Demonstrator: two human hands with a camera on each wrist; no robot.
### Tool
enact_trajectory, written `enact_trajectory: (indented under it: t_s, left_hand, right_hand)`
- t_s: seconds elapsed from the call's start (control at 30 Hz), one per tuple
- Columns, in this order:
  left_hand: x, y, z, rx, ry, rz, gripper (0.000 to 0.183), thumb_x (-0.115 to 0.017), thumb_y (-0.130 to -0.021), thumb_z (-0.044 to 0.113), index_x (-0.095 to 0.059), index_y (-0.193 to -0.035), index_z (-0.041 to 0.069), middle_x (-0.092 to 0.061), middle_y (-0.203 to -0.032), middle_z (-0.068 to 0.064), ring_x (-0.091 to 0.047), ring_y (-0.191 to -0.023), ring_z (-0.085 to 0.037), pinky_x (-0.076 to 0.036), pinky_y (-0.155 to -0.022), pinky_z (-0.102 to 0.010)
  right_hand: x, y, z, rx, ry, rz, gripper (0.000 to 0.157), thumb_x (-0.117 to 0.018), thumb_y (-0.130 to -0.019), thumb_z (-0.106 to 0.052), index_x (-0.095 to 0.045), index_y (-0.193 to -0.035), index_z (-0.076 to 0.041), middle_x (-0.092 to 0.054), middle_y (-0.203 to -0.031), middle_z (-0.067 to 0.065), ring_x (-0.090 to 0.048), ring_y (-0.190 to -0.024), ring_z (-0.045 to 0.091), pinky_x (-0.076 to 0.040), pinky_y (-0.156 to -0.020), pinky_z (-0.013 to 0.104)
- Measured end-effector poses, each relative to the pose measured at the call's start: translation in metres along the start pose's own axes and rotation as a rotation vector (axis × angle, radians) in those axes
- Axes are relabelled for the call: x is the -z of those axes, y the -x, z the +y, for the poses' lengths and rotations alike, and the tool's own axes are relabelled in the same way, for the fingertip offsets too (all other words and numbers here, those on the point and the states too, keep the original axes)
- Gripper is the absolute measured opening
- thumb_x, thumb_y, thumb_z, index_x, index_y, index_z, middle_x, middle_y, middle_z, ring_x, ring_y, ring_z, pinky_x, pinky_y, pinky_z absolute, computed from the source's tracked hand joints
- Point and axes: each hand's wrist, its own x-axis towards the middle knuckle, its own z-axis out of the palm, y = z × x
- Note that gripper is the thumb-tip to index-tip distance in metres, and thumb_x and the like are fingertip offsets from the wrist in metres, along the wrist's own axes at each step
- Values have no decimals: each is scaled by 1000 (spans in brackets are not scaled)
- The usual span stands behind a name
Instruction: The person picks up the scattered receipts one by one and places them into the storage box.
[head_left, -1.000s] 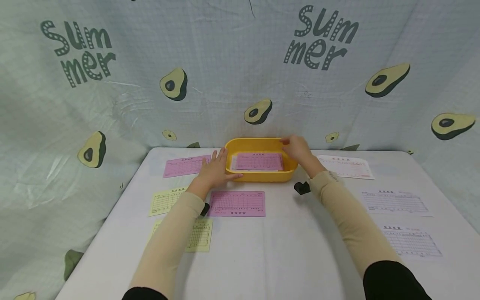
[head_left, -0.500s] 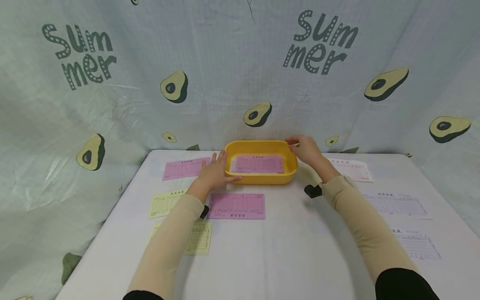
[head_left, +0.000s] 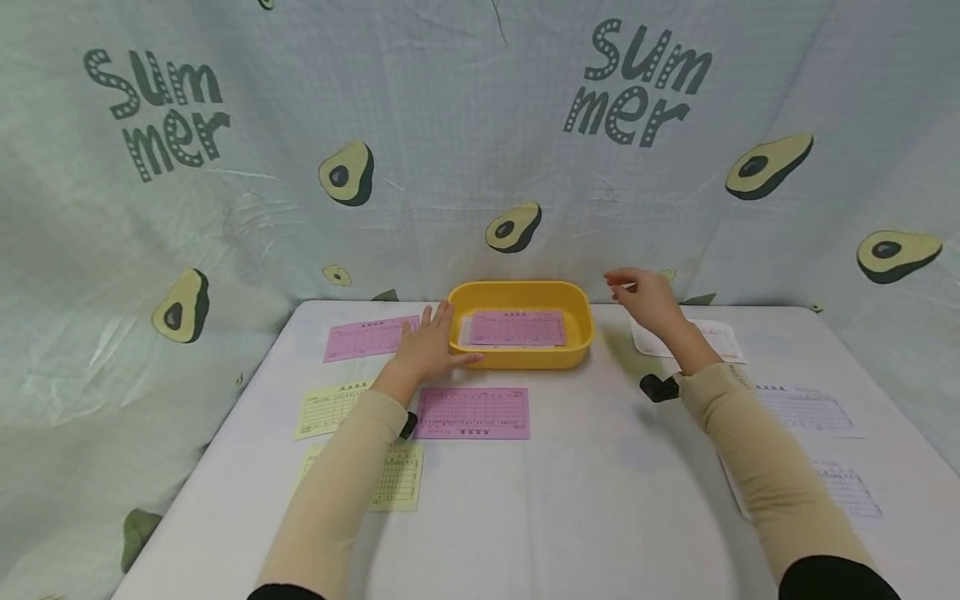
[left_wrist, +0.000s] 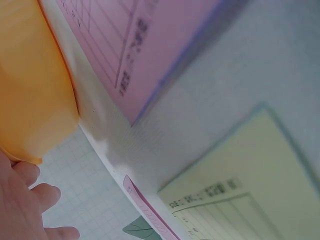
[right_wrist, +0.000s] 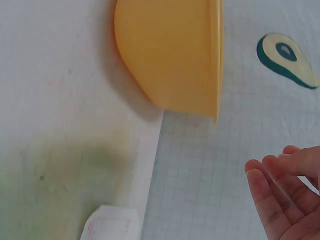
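Note:
A yellow plastic basin (head_left: 521,359) stands at the table's back edge, holding a pink printed slip (head_left: 517,328) on top of white paper. My left hand (head_left: 427,346) rests at the basin's left end, fingers spread and thumb along the front. In the left wrist view its fingers (left_wrist: 46,196) show beside the basin's rim. Raised in the air to the right of the basin is my right hand (head_left: 648,302), apart from it. The right wrist view shows its fingers (right_wrist: 282,195) loosely bent, with nothing between them and the thumb.
A pink form (head_left: 472,414) lies before the basin, another pink slip (head_left: 369,337) behind my left hand. Yellow slips (head_left: 330,410) are partly under my left forearm. White forms (head_left: 806,410) lie along the table's right side. A printed cloth (head_left: 435,125) hangs behind.
My right hand has left the basin's right rim and moved right, away from it. My left hand stays at the basin's left end.

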Motion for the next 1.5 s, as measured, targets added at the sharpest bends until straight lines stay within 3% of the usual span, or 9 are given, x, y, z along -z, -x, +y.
enact_trajectory:
  t_s: [0.2,0.3,0.43,0.53,0.8,0.97,1.17,1.4,1.5]
  left_hand:
    - [1,2,-2,0,2,0,120,-59,-89,75,2,-165,5,-1,-172,-13,-1,-156,-35,-2,-122,-62]
    - [0,1,-1,-1,5,-3,120,-59,-88,76,2,-165,5,-1,-172,-13,0,-156,-35,-1,-122,-62]
    - [-1,0,-1,-3,8,0,120,-59,-88,76,1,-165,5,-1,-172,-13,0,-157,-35,-2,-122,-61]
    - [-1,0,-1,-4,6,4,120,-59,-88,76,1,-165,5,-2,-172,-13,-1,-157,-35,-2,-122,-61]
    - [-2,0,-1,-2,7,4,120,-60,-88,75,2,-165,5,-2,-172,-13,-1,-156,-36,-2,-122,-62]
    - [-2,1,0,3,15,0,120,-60,-88,75,3,-165,6,-1,-172,-12,0,-157,-35,-1,-122,-62]
    - [-2,1,0,-6,7,11,120,-59,-88,76,2,-165,7,-1,-172,-12,-1,-157,-35,-2,-122,-61]
    - [-3,-1,-3,-9,-2,15,120,-59,-88,76,3,-165,7,-1,-172,-11,-2,-156,-36,-4,-122,-62]
    - [-3,-1,-3,-12,1,17,120,-59,-88,75,3,-165,7,-1,-172,-11,-2,-156,-36,-3,-122,-62]
  right_hand:
    - [13,10,11,-35,-43,57,38,-50,-107,-7,-56,-143,5,-61,-135,28,-65,-113,41,-55,-95,51]
    - [19,16,21,-67,-59,104,39,-49,-107,-8,-56,-143,4,-62,-134,27,-66,-112,41,-58,-85,31]
    - [29,24,35,-124,-100,190,38,-50,-106,-9,-57,-141,6,-63,-131,29,-72,-86,13,-48,-67,8]
    - [37,30,47,-181,-202,240,40,-51,-107,-11,-55,-142,7,-63,-128,29,-60,-72,-8,-51,-67,8]
    - [52,42,81,-296,-437,346,35,-58,-105,-11,-57,-135,7,-62,-84,-22,-64,-70,-8,-56,-71,12]
    - [56,49,99,-346,-489,366,37,-58,-104,-9,-55,-136,10,-61,-79,-24,-64,-68,-7,-56,-68,12]
    - [62,55,118,-391,-384,358,42,-55,-106,-13,-53,-140,11,-57,-78,-27,-61,-67,-10,-54,-67,10]
    - [65,58,137,-466,-211,296,46,-49,-108,-16,-49,-145,11,-60,-114,12,-53,-64,-14,-53,-68,11]
    - [67,60,144,-492,-192,267,45,-50,-107,-14,-50,-143,13,-65,-98,2,-54,-63,-12,-52,-64,11]
